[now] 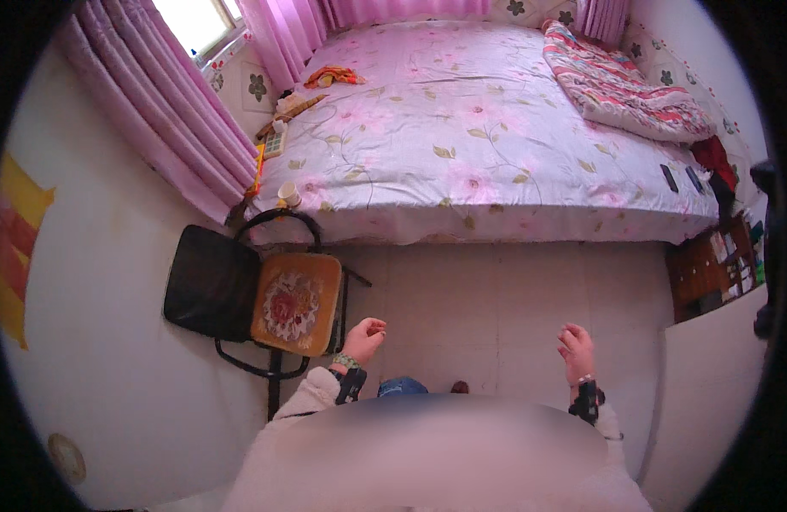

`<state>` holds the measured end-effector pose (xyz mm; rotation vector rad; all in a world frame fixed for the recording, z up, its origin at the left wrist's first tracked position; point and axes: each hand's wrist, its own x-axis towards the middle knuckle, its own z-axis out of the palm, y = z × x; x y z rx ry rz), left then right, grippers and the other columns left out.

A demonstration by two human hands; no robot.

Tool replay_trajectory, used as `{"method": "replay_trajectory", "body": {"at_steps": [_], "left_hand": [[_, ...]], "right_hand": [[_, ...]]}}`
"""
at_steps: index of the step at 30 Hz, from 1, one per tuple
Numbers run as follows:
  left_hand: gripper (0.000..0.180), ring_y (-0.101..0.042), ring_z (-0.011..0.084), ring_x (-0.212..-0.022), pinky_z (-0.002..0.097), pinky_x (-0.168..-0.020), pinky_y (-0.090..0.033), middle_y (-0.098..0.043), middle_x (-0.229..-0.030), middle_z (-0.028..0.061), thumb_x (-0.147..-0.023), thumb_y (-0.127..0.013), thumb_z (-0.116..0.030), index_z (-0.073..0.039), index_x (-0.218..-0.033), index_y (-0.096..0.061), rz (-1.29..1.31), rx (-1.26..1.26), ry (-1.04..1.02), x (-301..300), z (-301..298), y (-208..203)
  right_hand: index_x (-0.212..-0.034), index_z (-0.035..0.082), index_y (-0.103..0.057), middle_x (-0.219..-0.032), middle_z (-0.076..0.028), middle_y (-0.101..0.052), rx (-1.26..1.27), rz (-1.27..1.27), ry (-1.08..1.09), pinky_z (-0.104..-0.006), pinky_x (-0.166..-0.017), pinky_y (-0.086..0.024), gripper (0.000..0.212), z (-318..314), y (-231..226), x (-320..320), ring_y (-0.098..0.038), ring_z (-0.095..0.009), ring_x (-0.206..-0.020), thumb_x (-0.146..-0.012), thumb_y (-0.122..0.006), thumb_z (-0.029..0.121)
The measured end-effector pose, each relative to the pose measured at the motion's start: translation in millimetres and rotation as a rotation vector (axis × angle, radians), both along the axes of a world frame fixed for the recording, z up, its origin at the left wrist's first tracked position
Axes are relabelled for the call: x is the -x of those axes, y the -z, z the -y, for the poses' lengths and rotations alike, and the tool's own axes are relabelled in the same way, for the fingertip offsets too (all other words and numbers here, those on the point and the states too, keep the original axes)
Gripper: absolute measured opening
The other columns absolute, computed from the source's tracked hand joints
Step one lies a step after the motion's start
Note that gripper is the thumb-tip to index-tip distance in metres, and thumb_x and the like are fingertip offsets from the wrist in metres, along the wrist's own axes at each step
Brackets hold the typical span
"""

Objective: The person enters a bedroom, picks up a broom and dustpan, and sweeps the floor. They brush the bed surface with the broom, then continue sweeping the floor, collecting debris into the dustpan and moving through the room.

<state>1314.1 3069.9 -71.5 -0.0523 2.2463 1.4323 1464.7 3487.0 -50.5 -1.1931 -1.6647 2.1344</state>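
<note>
My left hand hovers over the floor beside the chair. Its fingers are loosely bent with a gap to the thumb, and I see nothing in them. Over the floor to the right, my right hand is raised, with slack fingers somewhat apart and nothing held. Both wrists wear dark bands, and pale fluffy sleeves cover my forearms. The chair has a black backrest, curved black arms and an orange-brown seat pad with a floral patch; it stands nearest to my left hand.
Ahead stands a wide bed with a pink floral sheet. A folded quilt, two dark phone-like things, a paper cup and an orange cloth lie on it. A brown shelf stands right; purple curtains hang left.
</note>
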Motion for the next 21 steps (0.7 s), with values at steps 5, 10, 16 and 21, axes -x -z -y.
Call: {"method": "replay_trajectory", "body": {"at_steps": [5, 10, 16, 21], "left_hand": [[0.023, -0.056, 0.0176, -0.095, 0.0293, -0.080, -0.046, -0.059, -0.101, 0.0092, -0.076, -0.056, -0.008, -0.003, -0.099, -0.059, -0.210, 0.203, 0.004, 90.9, 0.9, 35.2], [0.028, -0.055, 0.0258, -0.097, 0.0340, -0.084, -0.043, -0.059, -0.100, 0.0112, -0.072, -0.058, -0.008, -0.005, -0.099, -0.059, -0.470, 0.281, 0.049, 238.3, -3.5, 73.9], [0.036, -0.051, 0.0299, -0.102, 0.0354, -0.087, -0.042, -0.056, -0.106, 0.0146, -0.071, -0.059, -0.006, -0.006, -0.106, -0.057, -0.464, 0.394, 0.156, 408.6, -14.5, 102.4], [0.055, -0.036, 0.0348, -0.117, 0.0418, -0.094, -0.033, -0.041, -0.125, 0.0161, -0.069, -0.057, -0.004, -0.013, -0.122, -0.047, -0.689, 0.800, 0.276, 498.1, -26.8, 117.3]], "right_hand": [[-0.107, 0.003, -0.052, -0.102, -0.004, -0.053, -0.327, 0.024, -0.376, -0.0259, -0.075, -0.044, 0.034, 1.4, 46.3, 151.7, -0.052, -0.014, -0.093, -0.077, -0.062, 0.014], [-0.112, 0.002, -0.050, -0.110, -0.010, -0.051, -0.656, 0.100, -0.600, -0.0291, -0.083, -0.044, 0.047, 16.0, 79.2, 281.8, -0.050, -0.020, -0.102, -0.070, -0.067, 0.015], [-0.116, 0.002, -0.046, -0.115, -0.016, -0.049, -0.914, 0.147, -0.739, -0.0363, -0.093, -0.038, 0.056, 20.7, 112.1, 435.5, -0.047, -0.032, -0.108, -0.066, -0.068, 0.013], [-0.122, 0.005, -0.042, -0.128, -0.019, -0.038, -1.337, 0.229, -0.952, -0.0409, -0.098, -0.031, 0.061, 4.0, 139.5, 526.8, -0.036, -0.036, -0.117, -0.066, -0.065, 0.006]]}}
